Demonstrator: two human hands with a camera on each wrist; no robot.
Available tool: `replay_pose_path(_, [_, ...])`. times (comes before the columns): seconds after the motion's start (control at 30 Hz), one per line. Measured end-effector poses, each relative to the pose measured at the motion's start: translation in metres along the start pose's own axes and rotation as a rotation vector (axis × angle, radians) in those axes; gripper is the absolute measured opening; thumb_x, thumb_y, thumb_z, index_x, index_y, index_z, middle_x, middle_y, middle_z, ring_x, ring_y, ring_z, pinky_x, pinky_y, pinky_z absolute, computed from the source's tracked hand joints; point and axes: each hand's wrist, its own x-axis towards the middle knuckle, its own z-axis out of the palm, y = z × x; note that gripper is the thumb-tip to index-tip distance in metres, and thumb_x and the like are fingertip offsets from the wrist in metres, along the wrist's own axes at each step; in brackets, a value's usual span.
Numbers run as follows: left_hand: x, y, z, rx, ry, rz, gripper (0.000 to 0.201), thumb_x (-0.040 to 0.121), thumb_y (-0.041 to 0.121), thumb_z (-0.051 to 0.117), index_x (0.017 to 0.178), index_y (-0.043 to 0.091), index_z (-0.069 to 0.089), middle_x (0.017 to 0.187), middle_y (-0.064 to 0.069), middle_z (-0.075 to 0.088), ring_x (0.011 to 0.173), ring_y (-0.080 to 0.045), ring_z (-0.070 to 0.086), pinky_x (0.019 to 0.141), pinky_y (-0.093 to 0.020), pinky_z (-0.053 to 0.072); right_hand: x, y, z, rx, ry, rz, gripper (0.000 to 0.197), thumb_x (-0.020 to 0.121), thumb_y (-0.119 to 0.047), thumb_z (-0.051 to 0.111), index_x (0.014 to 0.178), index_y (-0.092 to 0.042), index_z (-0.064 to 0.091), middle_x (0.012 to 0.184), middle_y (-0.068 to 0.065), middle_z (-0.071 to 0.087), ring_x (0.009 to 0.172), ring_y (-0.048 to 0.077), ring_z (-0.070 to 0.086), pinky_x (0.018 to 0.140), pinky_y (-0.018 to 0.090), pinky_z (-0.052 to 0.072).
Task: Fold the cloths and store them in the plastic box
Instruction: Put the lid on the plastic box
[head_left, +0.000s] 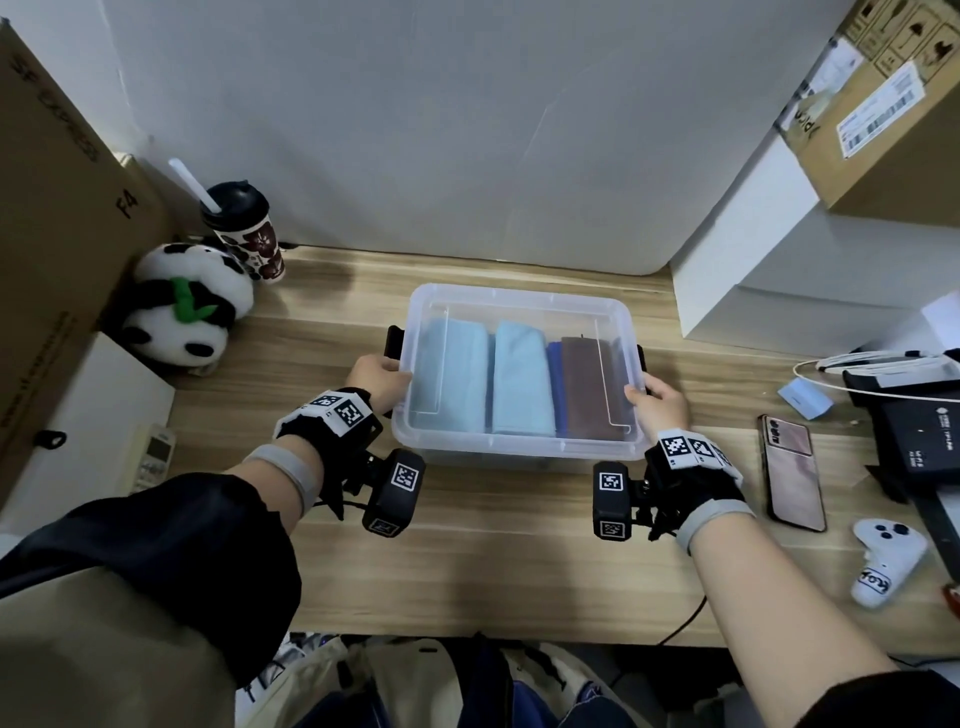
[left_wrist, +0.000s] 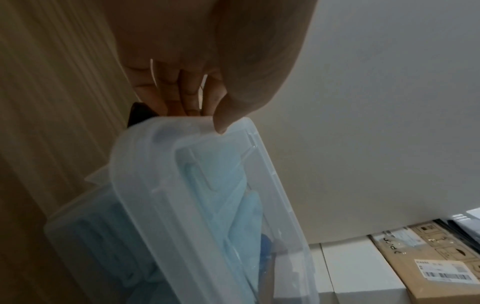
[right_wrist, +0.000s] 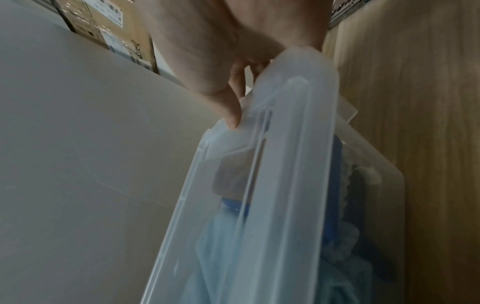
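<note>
A clear plastic box (head_left: 519, 296) stands mid-table with a translucent lid (head_left: 519, 447) over it. Inside, side by side, lie two folded light blue cloths (head_left: 452, 374) (head_left: 522, 382), a dark blue cloth (head_left: 555, 384) and a brown cloth (head_left: 592, 387). My left hand (head_left: 382, 376) grips the lid's left edge, thumb on top and fingers below, as the left wrist view shows on the lid (left_wrist: 161, 164). My right hand (head_left: 657, 400) pinches the right edge the same way, with its thumb on the lid (right_wrist: 298, 144). Black latches stick out at both ends of the box.
A panda plush (head_left: 187, 306) and a lidded cup with a straw (head_left: 247, 234) sit at the back left by a large cardboard box (head_left: 52, 208). To the right lie a phone (head_left: 792, 470), a white controller (head_left: 885, 558) and black devices (head_left: 919, 441).
</note>
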Motion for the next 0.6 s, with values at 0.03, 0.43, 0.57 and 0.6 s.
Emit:
replay_pose_path(0.03, [0.002,-0.001,-0.002,-0.008,0.009,-0.022,0.021,0.084,0.005,0.05,0.069,0.011,0.063,0.073,-0.006,0.061,0.076,-0.023,0.057,0.073,-0.028,0.047,-0.001,-0.002,0.002,0.003,-0.005,0.003,0.04,0.089,-0.007,0.058,0.128,-0.007,0.055,0.131,0.008,0.058,0.121,0.022,0.054,0.098,0.024,0.039])
replay_pose_path(0.43, [0.026,-0.029,-0.051,-0.029,0.16,-0.083,0.028,0.09,0.023,0.057,0.113,0.007,0.062,0.094,-0.005,0.056,0.088,-0.021,0.053,0.085,-0.033,0.044,0.0,-0.038,0.055,-0.176,-0.182,0.041,0.031,0.087,-0.02,0.063,0.114,-0.005,0.063,0.111,0.012,0.066,0.086,0.017,0.055,0.075,0.024,0.04])
replay_pose_path(0.57, [0.029,-0.024,-0.053,-0.062,0.135,-0.101,0.019,0.088,0.019,0.059,0.105,0.01,0.063,0.099,-0.01,0.062,0.086,-0.022,0.054,0.081,-0.033,0.045,0.009,-0.054,0.051,-0.367,-0.264,0.11,0.04,0.086,-0.024,0.064,0.121,-0.004,0.059,0.126,0.011,0.06,0.111,0.025,0.057,0.085,0.027,0.039])
replay_pose_path(0.6, [0.03,-0.021,-0.055,-0.055,0.122,-0.113,0.014,0.088,0.018,0.059,0.1,0.012,0.064,0.096,-0.009,0.062,0.086,-0.022,0.055,0.079,-0.033,0.045,0.011,-0.06,0.051,-0.422,-0.291,0.122,0.04,0.087,-0.026,0.064,0.12,-0.004,0.059,0.127,0.012,0.06,0.114,0.027,0.057,0.086,0.029,0.041])
